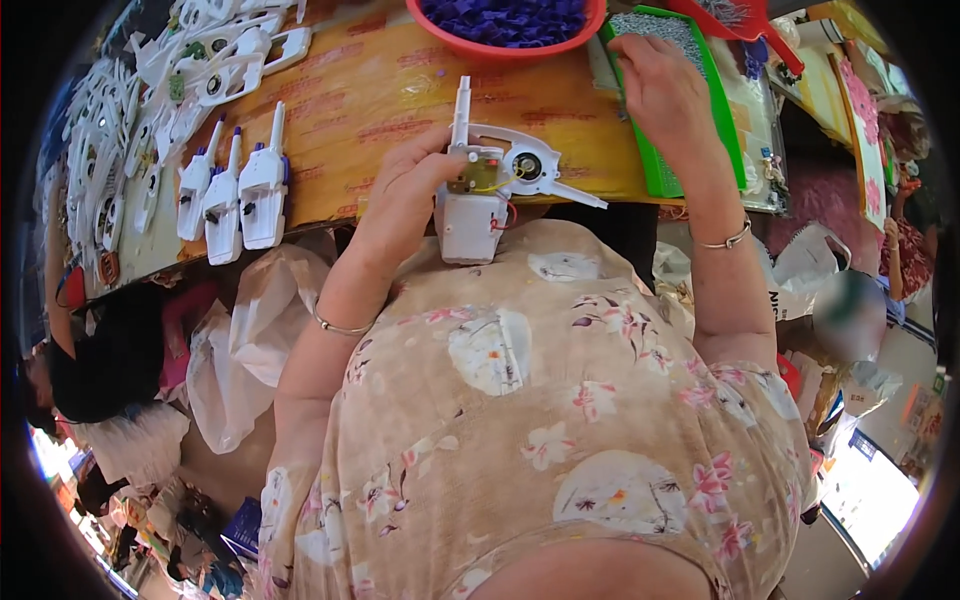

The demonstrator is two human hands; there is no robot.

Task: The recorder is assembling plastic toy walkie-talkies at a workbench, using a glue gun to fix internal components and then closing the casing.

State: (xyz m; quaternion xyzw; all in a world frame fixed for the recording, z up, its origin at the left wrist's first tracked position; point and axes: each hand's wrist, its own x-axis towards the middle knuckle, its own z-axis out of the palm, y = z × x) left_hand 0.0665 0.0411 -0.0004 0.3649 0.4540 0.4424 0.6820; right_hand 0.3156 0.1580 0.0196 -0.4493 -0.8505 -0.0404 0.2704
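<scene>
My left hand (405,195) grips a white plastic toy walkie-talkie shell (468,232) upright at the table's near edge, its antenna pointing away from me. A green circuit board (478,172) sits in its open back, with yellow and red wires. Beside it lies a second white shell half (545,185) carrying a round speaker, joined by the wire. My right hand (665,95) is over a green tray (660,180) of small silvery screws (680,40). Its fingers are curled together; whatever is between them is too small to see.
Several white walkie-talkie bodies (264,195) lie at the left, near a large heap of white shells (110,130). A red basin (470,45) of purple parts stands at the back. A red scoop (745,20) lies at the far right. White plastic bags (225,370) hang below the table.
</scene>
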